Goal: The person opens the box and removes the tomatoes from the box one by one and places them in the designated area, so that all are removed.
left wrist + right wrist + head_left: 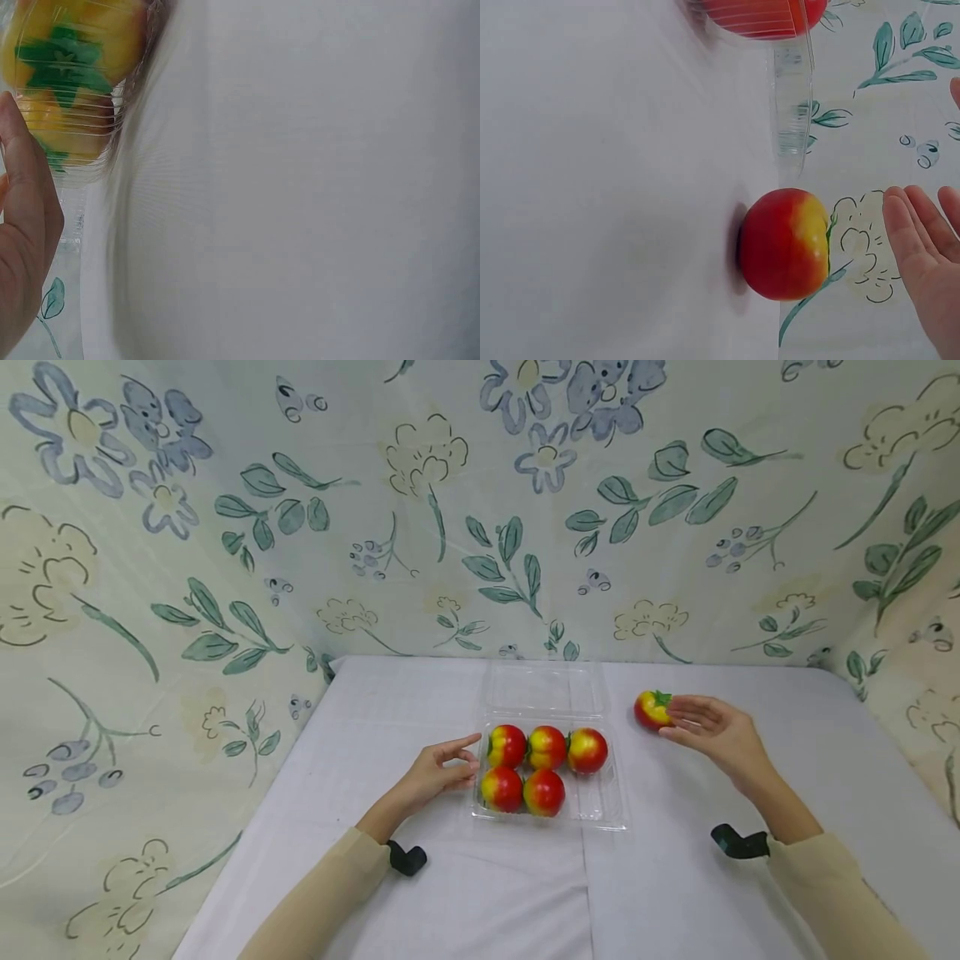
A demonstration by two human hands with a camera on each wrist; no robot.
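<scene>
A clear plastic clamshell box [592, 797] lies with its lid raised behind it. Several red-and-yellow round fruits [547, 747] with green leafy tops sit in two rows inside; the front right spot holds none. My left hand [435, 768] is at the box's left wall, fingers loosely extended; whether the fingertips touch the plastic I cannot tell. Another such fruit [786, 244] rests on the table, right of the box. Beside it is my right hand [716, 735], fingers fairly straight and thumb apart. In the right wrist view a gap shows between this hand and the fruit.
A white cloth covers the table [487, 893], with a crease running toward the front. The transparent lid [543, 687] lies toward the back edge. Floral fabric [465, 510] hangs behind and on both sides. Black straps [738, 843] stick out by the wrists.
</scene>
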